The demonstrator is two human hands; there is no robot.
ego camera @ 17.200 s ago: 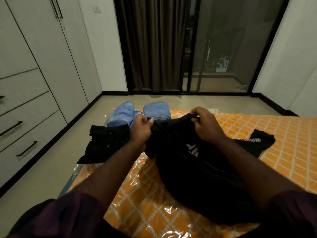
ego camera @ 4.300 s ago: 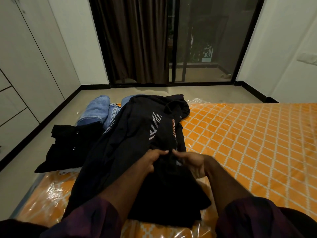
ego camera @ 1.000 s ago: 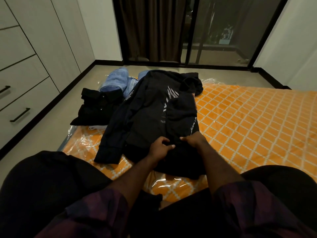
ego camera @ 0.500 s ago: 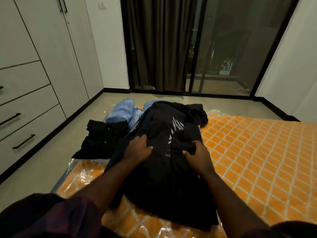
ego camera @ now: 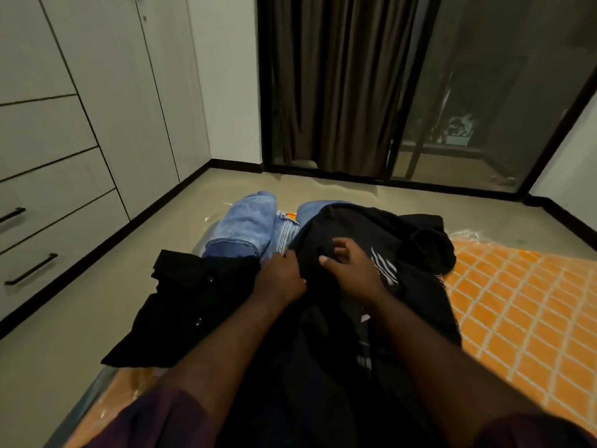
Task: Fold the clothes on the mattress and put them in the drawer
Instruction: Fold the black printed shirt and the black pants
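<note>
**K:** Hands status?

**R:** Both hands on the black hoodie (ego camera: 349,227). Left hand (ego camera: 280,277) is at its left edge, fingers curled into the fabric, gripping it. Right hand (ego camera: 350,267) lies on top near the white stripe print, thumb out, fingers bent loosely over the cloth; can't tell whether it pinches anything.

**K:** Where's the hoodie?

**R:** Spread on the orange mattress (ego camera: 523,305), running from the person's lap toward the far edge. Hood bunched at its far right. Its far part overlaps the blue jeans (ego camera: 245,224).

**K:** Other clothes?

**R:** Jeans lie folded at the far left corner of the mattress. Black shirt (ego camera: 181,305) just left of the hoodie, touching the jeans, hanging partly over the mattress edge. Buttons visible on it.

**K:** Drawers?

**R:** Wardrobe drawers (ego camera: 48,240) at left, all closed, black bar handles. Well apart from the mattress, bare floor (ego camera: 64,344) between.

**K:** Background?

**R:** Dark curtain (ego camera: 329,82) and glass sliding door (ego camera: 484,92) on the far wall.
</note>
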